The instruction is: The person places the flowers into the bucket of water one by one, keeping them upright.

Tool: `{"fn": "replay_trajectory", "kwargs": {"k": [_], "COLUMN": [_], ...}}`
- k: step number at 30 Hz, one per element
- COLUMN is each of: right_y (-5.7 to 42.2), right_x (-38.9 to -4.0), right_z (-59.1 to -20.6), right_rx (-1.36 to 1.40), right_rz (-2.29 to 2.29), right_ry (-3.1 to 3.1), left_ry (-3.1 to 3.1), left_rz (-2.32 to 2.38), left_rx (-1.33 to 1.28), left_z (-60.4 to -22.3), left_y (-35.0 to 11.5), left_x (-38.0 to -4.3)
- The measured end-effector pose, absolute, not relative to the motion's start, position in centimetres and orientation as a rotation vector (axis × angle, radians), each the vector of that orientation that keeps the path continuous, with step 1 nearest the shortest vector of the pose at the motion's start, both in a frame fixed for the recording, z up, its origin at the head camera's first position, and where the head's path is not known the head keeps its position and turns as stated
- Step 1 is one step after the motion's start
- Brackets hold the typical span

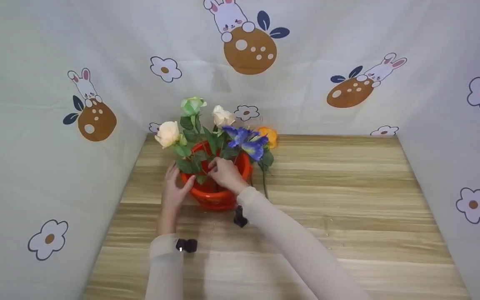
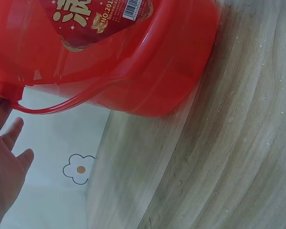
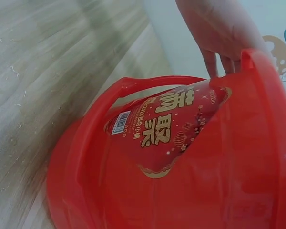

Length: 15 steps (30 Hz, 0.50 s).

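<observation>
A red plastic bucket (image 1: 215,204) stands on the table with artificial flowers in it. My left hand (image 1: 175,191) is at its left rim, thumb spread toward the opening and fingers against the outside. The left wrist view shows these fingers (image 2: 12,133) fairly straight near the handle's end. My right hand (image 1: 225,171) reaches over the mouth, fingertips bent together around what looks like a flower stem; the exact grip is partly hidden. Around it are a peach rose (image 1: 168,134), a green rose (image 1: 193,106), a cream rose (image 1: 223,116) and a blue iris (image 1: 244,139).
An orange flower (image 1: 268,137) is at the bucket's right, its dark stem (image 1: 264,179) running down outside the bucket. The wood-grain table (image 1: 340,187) extends to the right. A patterned cloth (image 1: 306,54) walls the back and sides. The bucket's red handle (image 3: 128,86) hangs down.
</observation>
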State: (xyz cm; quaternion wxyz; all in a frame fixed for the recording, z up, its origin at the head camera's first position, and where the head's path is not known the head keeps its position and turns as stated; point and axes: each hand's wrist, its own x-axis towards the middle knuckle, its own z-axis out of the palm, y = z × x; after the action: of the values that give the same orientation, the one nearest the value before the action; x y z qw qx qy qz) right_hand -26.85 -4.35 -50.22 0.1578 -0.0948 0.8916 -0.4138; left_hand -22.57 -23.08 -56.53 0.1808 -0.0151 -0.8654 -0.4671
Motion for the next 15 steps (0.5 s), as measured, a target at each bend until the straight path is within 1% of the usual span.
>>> {"fn": "replay_trajectory", "kwargs": {"k": [7,15], "right_y": [-3.6,-2.2], "right_x": [-26.7,-26.7], "right_z": [-49.8,-49.0], "right_rx": [-0.291,-0.287], "right_rz": [-1.519,-1.807], "right_ry": [2.483,2.301], "left_ry": [-2.409,-2.415], "left_rz": [-1.324,-1.331], "left_rx": [-0.086,-0.067], "left_z": [-56.5,-56.5], "left_y": [-23.0,-23.0], "left_x": [-22.6,-22.6]}}
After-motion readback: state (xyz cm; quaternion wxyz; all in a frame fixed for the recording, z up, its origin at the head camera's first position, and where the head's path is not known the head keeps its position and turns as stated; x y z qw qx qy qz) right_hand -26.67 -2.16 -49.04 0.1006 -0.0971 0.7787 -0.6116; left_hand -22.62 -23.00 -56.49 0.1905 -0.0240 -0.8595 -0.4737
